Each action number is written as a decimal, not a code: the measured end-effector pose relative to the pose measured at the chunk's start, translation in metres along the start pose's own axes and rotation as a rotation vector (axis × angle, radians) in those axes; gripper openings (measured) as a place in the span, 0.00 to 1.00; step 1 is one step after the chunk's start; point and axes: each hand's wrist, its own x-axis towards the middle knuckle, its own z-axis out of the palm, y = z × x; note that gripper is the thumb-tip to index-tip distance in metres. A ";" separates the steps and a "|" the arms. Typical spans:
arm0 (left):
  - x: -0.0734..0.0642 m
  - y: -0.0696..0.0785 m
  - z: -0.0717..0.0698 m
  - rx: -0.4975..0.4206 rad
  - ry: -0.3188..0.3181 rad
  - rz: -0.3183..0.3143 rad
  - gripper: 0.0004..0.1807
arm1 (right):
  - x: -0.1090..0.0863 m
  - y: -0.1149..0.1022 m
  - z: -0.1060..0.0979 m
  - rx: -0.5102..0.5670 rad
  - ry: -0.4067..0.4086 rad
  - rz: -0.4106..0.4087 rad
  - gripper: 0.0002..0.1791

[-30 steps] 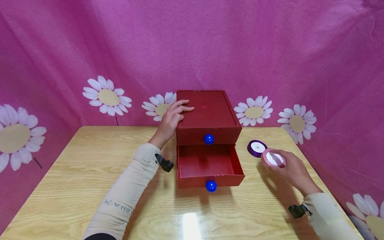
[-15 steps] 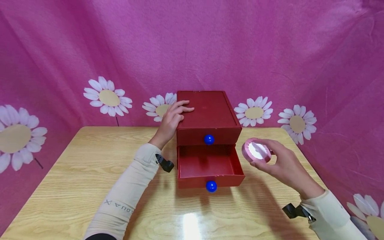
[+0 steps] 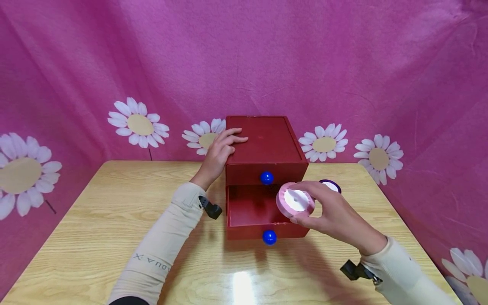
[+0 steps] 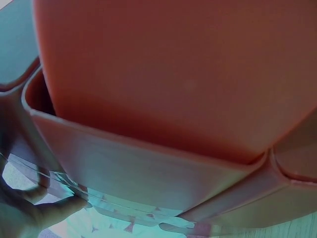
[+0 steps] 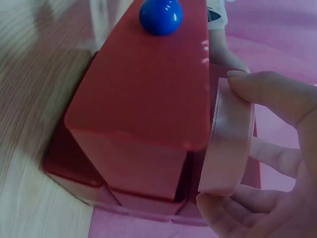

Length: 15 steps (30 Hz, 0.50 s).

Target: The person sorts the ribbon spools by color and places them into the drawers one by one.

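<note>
My right hand pinches a roll of pink ribbon by its edges, with the white centre facing up. In the head view the roll overlaps the right side of the pulled-out lower drawer; the right wrist view has the ribbon close over the drawer's rim. My left hand rests on the top left edge of the red drawer cabinet, fingers stretched over it. That hand's fingers also show at the lower left of the left wrist view.
Partly hidden behind my right hand, a purple ribbon roll lies on the wooden table. The upper drawer, with a blue knob, is closed. A pink curtain with daisies hangs behind and at both sides.
My right hand has lifted the pink ribbon roll from beside the purple one and carried it left to the lower drawer. The left hand has stayed on the cabinet.
</note>
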 end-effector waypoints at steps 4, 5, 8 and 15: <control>0.000 -0.002 0.001 0.000 0.002 0.001 0.26 | 0.009 0.000 0.008 0.043 -0.056 0.032 0.34; 0.000 -0.002 0.001 -0.003 0.002 0.002 0.26 | 0.011 0.000 0.010 0.062 -0.073 0.045 0.34; 0.000 -0.003 0.001 -0.008 0.004 0.006 0.26 | 0.017 0.002 0.015 0.114 -0.127 0.073 0.33; 0.000 -0.001 0.000 0.008 0.004 0.005 0.26 | 0.030 0.007 0.023 0.097 -0.235 0.088 0.33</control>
